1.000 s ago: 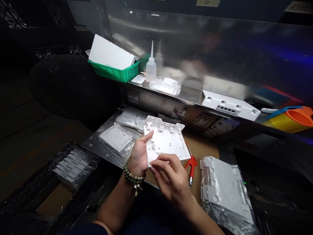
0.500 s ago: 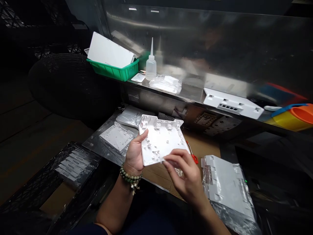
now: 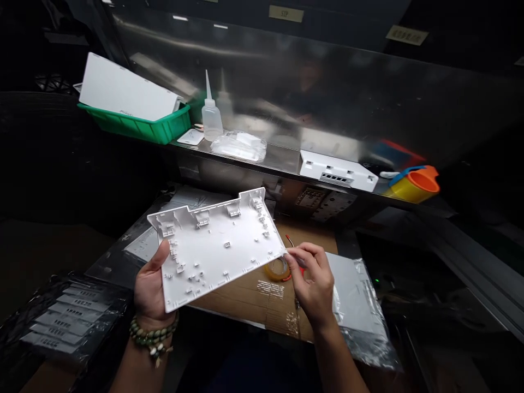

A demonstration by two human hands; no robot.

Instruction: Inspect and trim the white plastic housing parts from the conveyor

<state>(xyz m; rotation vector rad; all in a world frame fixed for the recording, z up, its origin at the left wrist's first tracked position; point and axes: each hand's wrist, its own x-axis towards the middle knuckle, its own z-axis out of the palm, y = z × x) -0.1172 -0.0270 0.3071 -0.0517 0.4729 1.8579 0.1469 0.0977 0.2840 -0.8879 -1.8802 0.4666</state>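
A white plastic housing (image 3: pixel 221 256), open side up with clips and small posts on its inner face, is held tilted above the bench. My left hand (image 3: pixel 152 284) grips its left edge, thumb on the inner face and the other fingers hidden beneath. At the right corner, my right hand (image 3: pixel 313 281) pinches the housing between thumb and fingertips. Below that corner a roll of yellowish tape (image 3: pixel 270 273) lies on a cardboard sheet (image 3: pixel 245 300). A red-handled tool beside the tape is mostly hidden by my right hand.
Bagged white panels (image 3: pixel 356 295) lie at the right, and bagged labelled parts (image 3: pixel 65 319) at the lower left. On the metal shelf stand a green bin (image 3: pixel 135 123), a squeeze bottle (image 3: pixel 212 120), a plastic bag (image 3: pixel 239 146), a white housing (image 3: pixel 338 172) and a yellow-orange cup (image 3: pixel 415 185).
The housing has turned and come closer, its connector edge now slanting up to the right. My right hand has moved from the near edge to the right corner. The view has shifted right.
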